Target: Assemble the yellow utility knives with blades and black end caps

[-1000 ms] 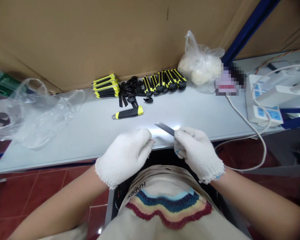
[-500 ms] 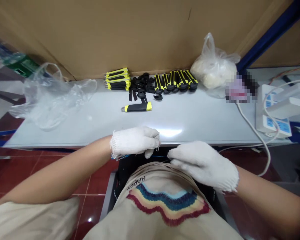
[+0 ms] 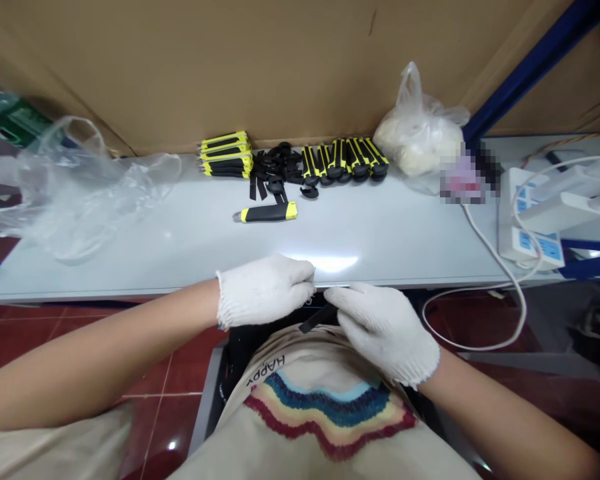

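Note:
My left hand (image 3: 269,291), in a white knit glove, rests at the table's front edge with its fingers pinched together. Whatever those fingers may hold is hidden. My right hand (image 3: 380,327), gloved too, is closed just right of it on a dark, flat knife blade (image 3: 314,321) that points down and left over my lap. Beyond both hands a single black and yellow utility knife (image 3: 269,213) lies on the table. Loose black plastic parts (image 3: 280,163) are heaped behind it, between a stack of utility knives (image 3: 225,157) and a row of more (image 3: 345,160).
A crumpled clear plastic bag (image 3: 85,193) lies on the table (image 3: 205,240) at left, near a green object (image 3: 13,120). At the right are a tied bag with pale contents (image 3: 420,140), a white power strip (image 3: 530,220) and a white cable (image 3: 520,300) looping past the edge.
Both hands have drawn back toward my lap. The blade, held up over the table earlier, now sits lower and points down-left in my right hand. The head view has shifted slightly.

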{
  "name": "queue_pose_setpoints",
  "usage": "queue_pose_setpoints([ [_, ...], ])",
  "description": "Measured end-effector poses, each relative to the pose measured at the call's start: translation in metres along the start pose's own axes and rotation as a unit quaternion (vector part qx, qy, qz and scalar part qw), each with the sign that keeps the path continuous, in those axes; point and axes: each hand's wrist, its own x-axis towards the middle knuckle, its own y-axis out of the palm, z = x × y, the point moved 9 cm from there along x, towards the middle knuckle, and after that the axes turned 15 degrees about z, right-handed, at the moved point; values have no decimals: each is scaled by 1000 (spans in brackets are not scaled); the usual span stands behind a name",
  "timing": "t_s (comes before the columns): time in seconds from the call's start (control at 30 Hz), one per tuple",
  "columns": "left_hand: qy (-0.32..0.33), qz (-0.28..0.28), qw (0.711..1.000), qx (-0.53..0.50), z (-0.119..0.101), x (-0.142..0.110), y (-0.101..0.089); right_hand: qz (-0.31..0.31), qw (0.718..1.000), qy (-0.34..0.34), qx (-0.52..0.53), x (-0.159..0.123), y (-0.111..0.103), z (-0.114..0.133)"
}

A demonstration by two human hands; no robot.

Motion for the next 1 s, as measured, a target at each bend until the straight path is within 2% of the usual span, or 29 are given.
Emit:
queue_pose_setpoints([
  [0.2,24,-7,999,-25,-20,-8,1,-9,999,51,3,2,6,-8],
  [0.37,23,-6,999,-39,-32,-13,7,-16,998,55,-37,4,4,-7],
  [0.5,-12,-30,999,-14,-28,-17,14,-21,994,65,-88,3,0,-9],
  [0.73,20,-26,997,64,-40,-21,25,-24,988,64,-136,0,-4,-9],
  [1.0,65,15,998,-15,-47,-19,29,-8,990,50,-129,1,-6,-3],
])
